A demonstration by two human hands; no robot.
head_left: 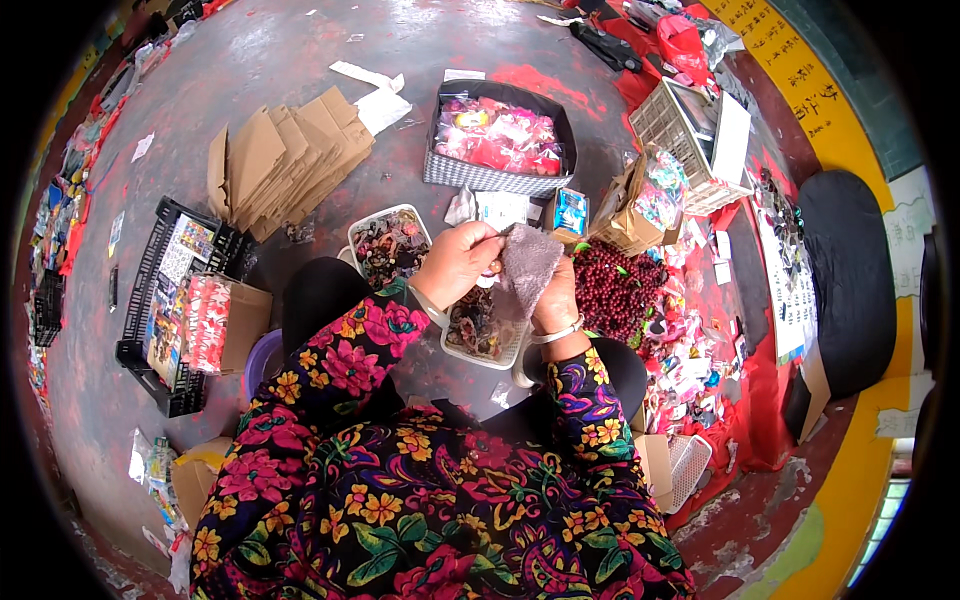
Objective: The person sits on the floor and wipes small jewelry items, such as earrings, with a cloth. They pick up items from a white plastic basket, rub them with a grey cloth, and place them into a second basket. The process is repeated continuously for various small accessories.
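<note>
1. Nearest the camera: floral top point(430, 500), black ground with pink, yellow and green flowers, covering torso and both forearms.
2. Grey cloth point(532, 262): fuzzy-looking, found between both hands, raised in front of the body near the far end of the near basket point(480, 354).
3. Left hand point(450, 268): grip pinching near the cloth's left edge, with pale bangle point(430, 306) at wrist.
4. Right hand point(557, 302): at the cloth's right edge, with fingers largely hidden; cannot tell the closure of this grip.
5. Below and left of the hands: near basket and far basket point(352, 240), both pale, both holding small mixed items.
6. Right of the right hand: heap of dark red beads point(620, 290).
7. Beyond: blue box point(570, 212) and checked bin point(490, 178) filled with pink packets.
8. Farther left on the floor point(400, 50): folded cardboard point(290, 155) and black crate point(140, 312).
9. Farther right: white crate point(655, 118), tilted in view.
</note>
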